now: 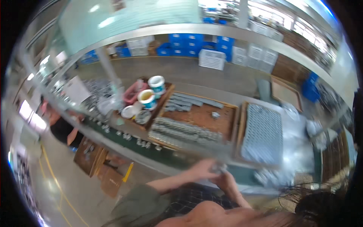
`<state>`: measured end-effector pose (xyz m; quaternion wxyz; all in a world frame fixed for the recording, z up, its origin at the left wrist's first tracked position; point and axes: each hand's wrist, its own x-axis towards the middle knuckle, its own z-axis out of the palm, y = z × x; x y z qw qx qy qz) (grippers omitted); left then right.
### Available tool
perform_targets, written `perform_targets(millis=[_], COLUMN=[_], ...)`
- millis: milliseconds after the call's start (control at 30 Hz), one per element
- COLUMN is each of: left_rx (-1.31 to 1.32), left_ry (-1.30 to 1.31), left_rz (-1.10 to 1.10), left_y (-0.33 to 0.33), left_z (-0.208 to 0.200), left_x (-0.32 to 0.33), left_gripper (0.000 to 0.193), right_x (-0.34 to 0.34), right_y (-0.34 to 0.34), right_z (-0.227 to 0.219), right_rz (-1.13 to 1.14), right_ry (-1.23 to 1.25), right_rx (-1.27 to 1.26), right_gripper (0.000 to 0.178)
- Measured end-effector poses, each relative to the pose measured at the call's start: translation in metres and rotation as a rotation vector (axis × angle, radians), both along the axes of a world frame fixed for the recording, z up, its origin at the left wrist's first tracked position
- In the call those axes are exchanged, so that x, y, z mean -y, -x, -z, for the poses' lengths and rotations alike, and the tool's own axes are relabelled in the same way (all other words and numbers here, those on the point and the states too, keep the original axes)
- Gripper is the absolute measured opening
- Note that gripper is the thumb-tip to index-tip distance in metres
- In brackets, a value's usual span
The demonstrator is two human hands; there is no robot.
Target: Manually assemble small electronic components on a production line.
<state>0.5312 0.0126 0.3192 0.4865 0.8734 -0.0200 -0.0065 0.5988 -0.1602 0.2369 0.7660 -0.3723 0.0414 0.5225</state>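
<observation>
My left hand (203,169) and my right hand (226,182) meet in front of me at the near edge of the bench. Between their fingers is a small silvery metal part (218,167), blurred, its exact kind unclear. Both hands are closed around it. Just beyond them stands a wooden tray (204,116) with rows of similar grey metal parts (181,128) along its near side and more at its far left. One single part (215,114) lies apart on the tray's brown bottom.
On the right, another tray holds a grey grid-patterned sheet (261,132) beside clear plastic wrapping (298,140). White-and-blue tubs (147,99) and a pink basket (133,92) stand left. Metal parts (141,143) sit along the green belt (166,156). A co-worker (64,126) is at far left.
</observation>
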Motion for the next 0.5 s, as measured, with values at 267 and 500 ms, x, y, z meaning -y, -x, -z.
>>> perform_targets(millis=[267,500], left_rx=[0.171,0.201], left_ry=[-0.268,-0.134], left_rz=[-0.08,-0.27], left_y=[-0.008,-0.026], left_z=[0.015,0.003], left_x=[-0.034,-0.091], left_gripper=[0.068,0.051], right_x=[-0.051,-0.128], right_y=[-0.004,-0.078], right_z=[-0.025,0.037], right_rz=[-0.118,-0.467], right_ry=[0.098,0.3], right_rx=[0.582,0.97], right_gripper=[0.039,0.049])
